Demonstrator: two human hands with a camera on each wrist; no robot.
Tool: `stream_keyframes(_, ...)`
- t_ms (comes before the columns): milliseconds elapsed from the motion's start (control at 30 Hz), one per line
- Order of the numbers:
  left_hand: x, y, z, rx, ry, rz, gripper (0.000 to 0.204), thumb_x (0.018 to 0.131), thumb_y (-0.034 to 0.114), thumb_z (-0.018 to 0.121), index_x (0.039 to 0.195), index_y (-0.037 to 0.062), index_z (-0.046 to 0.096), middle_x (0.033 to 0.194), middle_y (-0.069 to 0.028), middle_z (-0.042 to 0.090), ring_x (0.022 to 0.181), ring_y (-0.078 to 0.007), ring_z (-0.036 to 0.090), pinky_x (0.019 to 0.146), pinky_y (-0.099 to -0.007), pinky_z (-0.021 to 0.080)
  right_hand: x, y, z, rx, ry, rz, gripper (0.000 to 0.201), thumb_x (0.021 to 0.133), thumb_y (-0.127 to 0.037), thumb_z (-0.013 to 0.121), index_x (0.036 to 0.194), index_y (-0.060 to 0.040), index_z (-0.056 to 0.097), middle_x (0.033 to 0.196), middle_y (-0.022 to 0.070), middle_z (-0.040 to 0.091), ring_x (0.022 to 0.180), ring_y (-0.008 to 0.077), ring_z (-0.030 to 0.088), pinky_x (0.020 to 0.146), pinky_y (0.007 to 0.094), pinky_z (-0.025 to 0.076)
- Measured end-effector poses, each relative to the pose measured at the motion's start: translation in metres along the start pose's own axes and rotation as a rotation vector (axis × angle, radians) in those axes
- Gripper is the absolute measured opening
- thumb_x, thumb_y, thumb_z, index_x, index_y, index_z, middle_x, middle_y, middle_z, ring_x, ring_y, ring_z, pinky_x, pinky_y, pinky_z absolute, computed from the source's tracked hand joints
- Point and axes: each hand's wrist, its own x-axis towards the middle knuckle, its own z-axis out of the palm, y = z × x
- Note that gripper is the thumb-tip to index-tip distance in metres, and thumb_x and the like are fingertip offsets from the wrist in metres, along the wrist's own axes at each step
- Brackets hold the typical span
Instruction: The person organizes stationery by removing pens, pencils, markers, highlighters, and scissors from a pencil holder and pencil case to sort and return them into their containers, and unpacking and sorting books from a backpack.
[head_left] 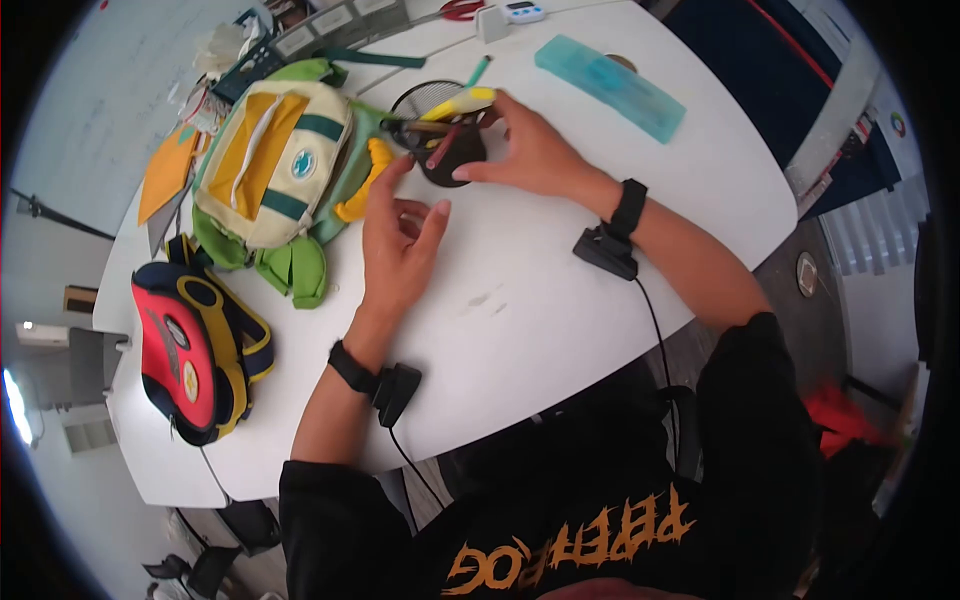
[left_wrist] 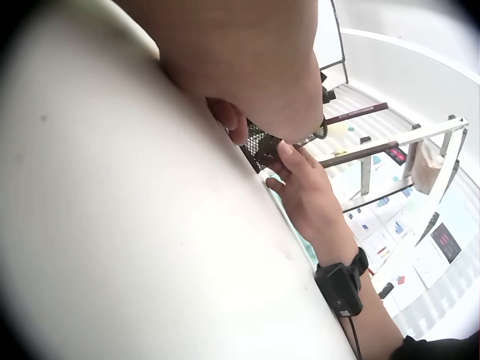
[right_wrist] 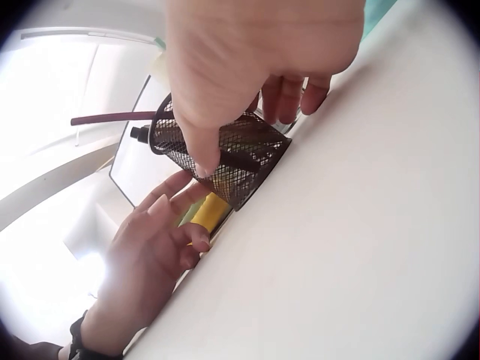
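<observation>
Fingers (head_left: 512,112) of the right hand (head_left: 545,160) are curled round the black mesh cup (head_left: 452,172), by which pens (head_left: 440,148) are held, upright on the desk (head_left: 540,290). The left hand (head_left: 398,250) is held relaxed and ungripping at the cup's 8 o'clock side; whether it is touched cannot be told. From the cup, the green-and-cream backpack (head_left: 280,165) is laid at 9 o'clock, the red backpack (head_left: 195,350) at 8, the teal case (head_left: 610,88) at 2
</observation>
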Motion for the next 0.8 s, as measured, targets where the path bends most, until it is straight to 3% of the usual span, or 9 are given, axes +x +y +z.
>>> stream_keyframes(167,0.001,0.001,-0.001,0.029,-0.017,0.042,0.066,0.095,0.01,0.078,0.152,-0.0005,0.045,0.148,-0.0124,0.057,0.086,-0.0099,0.064,0.062,-0.0227,0.051,-0.009,-0.009,-0.008,-0.036,0.07,-0.019,0.09,0.072,-0.035,0.098,0.144,-0.006,0.052,0.132,0.0173,0.066,0.126,0.0324,0.063,0.106,0.0421,0.05)
stream_keyframes(233,0.001,0.005,-0.004,0.004,-0.067,-0.015,0.065,0.099,0.011,0.075,0.154,-0.0007,0.043,0.148,-0.0135,0.056,0.097,-0.0114,0.065,0.074,-0.0242,0.055,-0.006,0.001,-0.013,-0.082,0.113,-0.068,0.087,0.073,-0.028,0.097,0.146,-0.0087,0.053,0.136,0.0157,0.065,0.128,0.0332,0.062,0.109,0.0423,0.049)
stream_keyframes(300,0.0,0.008,-0.006,0.033,-0.041,-0.002,0.059,0.102,0.01,0.07,0.153,-0.0001,0.044,0.148,-0.0132,0.056,0.098,-0.0119,0.065,0.076,-0.0241,0.054,0.002,0.02,-0.019,-0.162,0.272,-0.308,0.084,0.074,-0.021,0.095,0.147,-0.011,0.055,0.138,0.013,0.065,0.129,0.0341,0.06,0.111,0.0428,0.048)
stream_keyframes(333,0.0,0.007,-0.006,0.002,-0.002,-0.017,0.054,0.105,0.013,0.066,0.153,0.0003,0.044,0.147,-0.0131,0.056,0.099,-0.0129,0.065,0.077,-0.025,0.054,0.004,0.02,-0.025,-0.19,0.29,-0.34,0.081,0.074,-0.013,0.093,0.147,-0.0126,0.057,0.139,0.0108,0.065,0.13,0.0348,0.059,0.111,0.0432,0.048)
stream_keyframes(433,0.001,0.002,-0.004,-0.053,0.066,-0.037,0.048,0.11,0.019,0.057,0.152,0.001,0.044,0.147,-0.0127,0.056,0.103,-0.015,0.066,0.082,-0.0278,0.053,0.002,0.019,-0.039,-0.314,0.307,-0.369,0.081,0.073,-0.011,0.093,0.145,-0.0136,0.058,0.139,0.0104,0.065,0.13,0.0353,0.059,0.111,0.0433,0.049)
stream_keyframes(500,0.003,0.001,-0.005,-0.077,0.104,-0.03,0.046,0.112,0.023,0.052,0.152,0.0012,0.045,0.146,-0.0124,0.056,0.106,-0.0163,0.065,0.085,-0.0297,0.053,-0.001,0.006,-0.047,-0.327,0.3,-0.371,0.077,0.074,-0.003,0.089,0.144,-0.0162,0.06,0.141,0.0083,0.063,0.13,0.0337,0.059,0.11,0.0431,0.05)
stream_keyframes(567,0.004,0.0,-0.009,-0.045,0.125,0.013,0.05,0.113,0.031,0.05,0.153,0.0013,0.045,0.145,-0.0134,0.057,0.116,-0.0182,0.063,0.092,-0.034,0.051,-0.003,-0.015,-0.055,-0.351,0.228,-0.382,0.06,0.08,-0.004,0.084,0.136,-0.0043,0.064,0.135,0.0165,0.062,0.12,0.0318,0.064,0.102,0.0388,0.054)
stream_keyframes(667,0.004,-0.013,-0.011,0.0,0.121,0.05,0.052,0.111,0.03,0.058,0.153,0.0013,0.045,0.143,-0.0147,0.057,0.12,-0.0222,0.061,0.097,-0.0363,0.051,0.0,-0.013,-0.054,-0.348,0.154,-0.337,0.074,0.07,-0.004,0.087,0.139,-0.0058,0.061,0.139,0.0185,0.056,0.133,0.0388,0.054,0.113,0.0454,0.046)
stream_keyframes(800,0.0,-0.006,-0.007,0.053,0.097,0.05,0.056,0.108,0.03,0.064,0.152,0.0009,0.046,0.143,-0.0159,0.055,0.124,-0.0251,0.059,0.101,-0.0386,0.05,-0.005,-0.013,-0.051,-0.442,0.106,-0.396,0.071,0.07,-0.003,0.086,0.137,-0.0061,0.062,0.139,0.018,0.055,0.131,0.0385,0.055,0.111,0.0454,0.047)
